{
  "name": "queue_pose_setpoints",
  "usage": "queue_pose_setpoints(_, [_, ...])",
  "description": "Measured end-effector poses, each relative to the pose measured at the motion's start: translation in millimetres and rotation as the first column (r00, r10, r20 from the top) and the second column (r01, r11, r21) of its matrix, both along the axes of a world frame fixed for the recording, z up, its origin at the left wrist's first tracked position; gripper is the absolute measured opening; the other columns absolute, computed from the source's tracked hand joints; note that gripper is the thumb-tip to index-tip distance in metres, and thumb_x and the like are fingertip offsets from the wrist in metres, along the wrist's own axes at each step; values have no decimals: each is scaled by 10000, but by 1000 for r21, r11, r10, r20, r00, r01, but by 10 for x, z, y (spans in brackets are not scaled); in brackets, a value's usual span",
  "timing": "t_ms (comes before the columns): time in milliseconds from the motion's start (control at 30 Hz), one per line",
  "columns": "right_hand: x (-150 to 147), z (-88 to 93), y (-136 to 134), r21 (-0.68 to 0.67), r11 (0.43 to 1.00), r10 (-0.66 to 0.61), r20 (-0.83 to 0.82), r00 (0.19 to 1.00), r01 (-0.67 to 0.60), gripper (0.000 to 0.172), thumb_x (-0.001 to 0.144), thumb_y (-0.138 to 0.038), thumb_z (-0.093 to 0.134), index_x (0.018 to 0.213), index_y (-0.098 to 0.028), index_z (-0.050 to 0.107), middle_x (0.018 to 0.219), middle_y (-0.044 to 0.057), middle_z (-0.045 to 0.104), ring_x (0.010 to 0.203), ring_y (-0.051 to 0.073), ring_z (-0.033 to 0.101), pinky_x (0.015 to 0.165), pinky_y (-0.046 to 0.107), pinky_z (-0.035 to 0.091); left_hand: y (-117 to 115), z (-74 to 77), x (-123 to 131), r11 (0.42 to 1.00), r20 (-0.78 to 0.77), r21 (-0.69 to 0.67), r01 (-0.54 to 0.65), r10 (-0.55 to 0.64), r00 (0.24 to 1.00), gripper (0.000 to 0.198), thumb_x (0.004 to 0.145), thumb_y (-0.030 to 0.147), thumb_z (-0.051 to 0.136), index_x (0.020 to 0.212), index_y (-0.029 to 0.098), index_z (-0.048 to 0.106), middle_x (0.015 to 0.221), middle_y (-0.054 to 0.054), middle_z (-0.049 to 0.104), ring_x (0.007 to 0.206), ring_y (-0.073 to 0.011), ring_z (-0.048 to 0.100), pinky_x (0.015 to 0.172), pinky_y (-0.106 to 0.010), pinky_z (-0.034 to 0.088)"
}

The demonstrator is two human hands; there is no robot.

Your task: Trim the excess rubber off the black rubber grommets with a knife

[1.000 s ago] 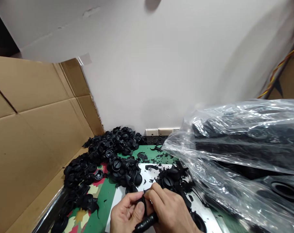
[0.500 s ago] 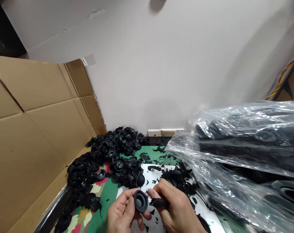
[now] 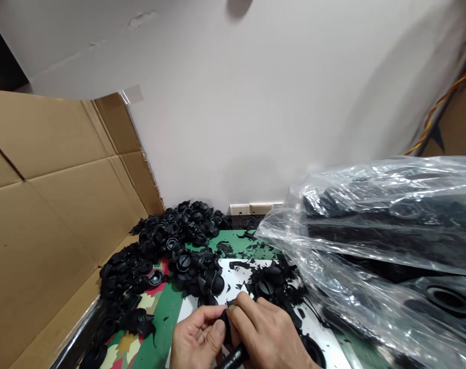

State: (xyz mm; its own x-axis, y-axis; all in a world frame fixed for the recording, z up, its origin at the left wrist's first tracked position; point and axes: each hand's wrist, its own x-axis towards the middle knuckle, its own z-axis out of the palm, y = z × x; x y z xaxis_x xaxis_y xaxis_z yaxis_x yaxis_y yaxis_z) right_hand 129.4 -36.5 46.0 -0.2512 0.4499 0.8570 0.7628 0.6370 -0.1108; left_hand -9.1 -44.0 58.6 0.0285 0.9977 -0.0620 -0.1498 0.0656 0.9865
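Note:
Between the thumb and fingers of my left hand (image 3: 198,335) is a round black rubber cap (image 3: 226,327), now mostly covered by fingers. My right hand (image 3: 265,330) is pressed up against it from the right. A black-handled tool (image 3: 235,357) is gripped in the right hand, its handle slanting down and left beneath the fingers; its working end is hidden. Both hands meet above a white board (image 3: 236,279) strewn with thin black shavings. Just beyond them on the right sits a small heap of black rubber pieces (image 3: 273,277).
A large pile of black ribbed rubber caps (image 3: 182,225) spreads along the left and back. Cardboard (image 3: 67,200) stands at left. A clear plastic bag (image 3: 351,241) of black parts bulges in from the right. Behind are a white wall (image 3: 225,118) and sockets (image 3: 259,208).
My right hand has closed in on the cap and rolled over, with the tool's handle now pointing down-left. The cap has turned from facing me to edge-on. The view has shifted slightly.

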Motion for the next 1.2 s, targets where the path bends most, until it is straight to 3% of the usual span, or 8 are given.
queue_pose_setpoints(200, [-89,-125,34,-119,993,-38,-196,980,14,252,798,-86,356,632,-207,501,562,8,489,403,127,401,399,252,253,17,74,10,999,-4,-34,26,-26,1000,391,533,457,828,734,127,772,536,-45,689,428,-103,551,431,-180,411])
queue_pose_setpoints(400, [-118,-166,4,-229,964,41,-363,931,-132,213,811,-127,395,647,-207,503,585,-17,481,414,98,414,408,216,271,44,89,-18,1000,40,0,17,-17,999,349,591,419,809,762,123,744,542,-55,699,471,-133,599,464,-200,467])
queue_pose_setpoints(467, [-85,-74,-28,-421,860,63,-476,877,-290,159,785,-178,432,655,-201,521,607,-4,528,474,111,470,461,214,327,56,76,-36,999,56,37,4,-6,998,344,595,401,809,786,122,740,624,-80,726,543,-157,635,501,-212,493])
queue_pose_setpoints(567, [-32,141,-62,-642,539,-113,-697,708,-545,227,778,-309,471,593,-185,513,551,-13,516,521,124,457,524,234,355,68,45,-45,993,76,106,-43,35,996,325,574,352,829,805,143,740,819,-118,760,680,-199,680,557,-225,530])
queue_pose_setpoints(633, [-13,277,-72,-643,390,-246,-762,599,-659,267,754,-361,503,561,-176,508,518,-41,432,508,107,373,509,231,315,70,17,-37,987,83,145,-73,62,995,304,547,321,847,779,156,739,879,-121,764,752,-221,696,633,-244,551])
queue_pose_setpoints(700, [-6,362,-76,-604,323,-305,-795,524,-728,236,702,-357,545,556,-175,518,512,-66,350,494,91,288,490,228,269,66,-12,-23,980,77,174,-96,83,994,284,525,292,857,748,159,741,884,-120,768,798,-240,702,698,-264,557])
queue_pose_setpoints(867, [-12,348,-64,-536,277,-324,-833,448,-798,189,633,-342,593,575,-165,557,520,-69,359,503,85,268,497,227,255,46,-44,-3,961,-15,243,-136,144,989,203,526,213,838,709,182,755,896,-101,769,818,-251,703,695,-257,564])
queue_pose_setpoints(1200, [18,256,-36,-585,266,-275,-808,521,-766,111,626,-239,528,541,-168,528,534,-58,405,530,94,352,517,216,300,39,-102,-50,924,-160,375,-76,146,976,141,574,207,812,707,226,769,912,-89,763,872,-256,690,706,-247,553])
